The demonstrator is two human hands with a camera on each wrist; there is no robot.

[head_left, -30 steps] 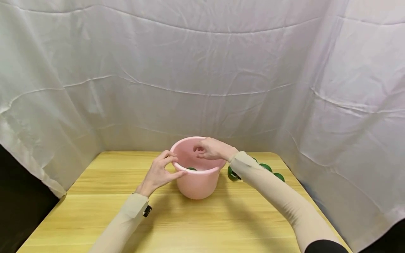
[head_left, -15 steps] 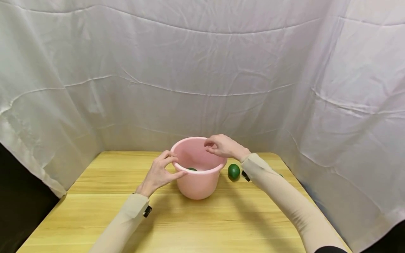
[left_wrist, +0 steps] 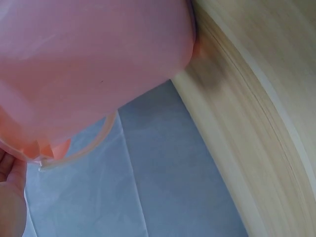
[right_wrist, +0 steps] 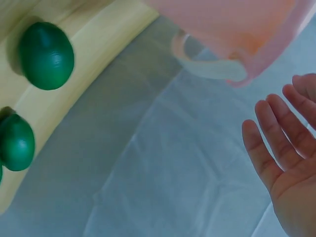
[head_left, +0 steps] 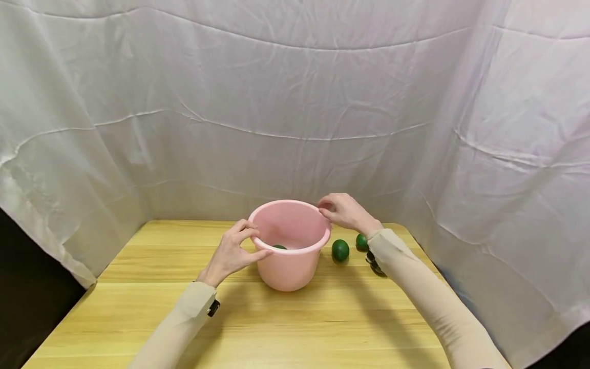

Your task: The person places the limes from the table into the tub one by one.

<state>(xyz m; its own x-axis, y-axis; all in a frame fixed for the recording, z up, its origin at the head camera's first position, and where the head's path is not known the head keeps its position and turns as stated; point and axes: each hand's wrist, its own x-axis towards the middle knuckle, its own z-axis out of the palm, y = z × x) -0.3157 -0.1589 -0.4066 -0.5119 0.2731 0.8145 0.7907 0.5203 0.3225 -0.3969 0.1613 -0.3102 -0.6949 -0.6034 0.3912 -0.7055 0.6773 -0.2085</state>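
Observation:
A pink plastic bucket stands upright on the table. My left hand pinches its left rim, thumb outside at the front and fingers over the edge. In the left wrist view only part of that hand shows beside the bucket wall. My right hand hovers by the bucket's right rim, holding nothing; the right wrist view shows its fingers extended and apart from the rim. One green lime is partly visible inside the bucket. Another lime lies right of the bucket, under my right forearm.
A further lime lies beside my right sleeve, and more may be hidden by the arm. The bucket's handle hangs at its far side. White curtains enclose the wooden table behind and at both sides.
My right hand has moved from over the bucket's inside out to the right, past the rim. Limes on the right were uncovered by the arm's shift. The left hand and bucket stay put.

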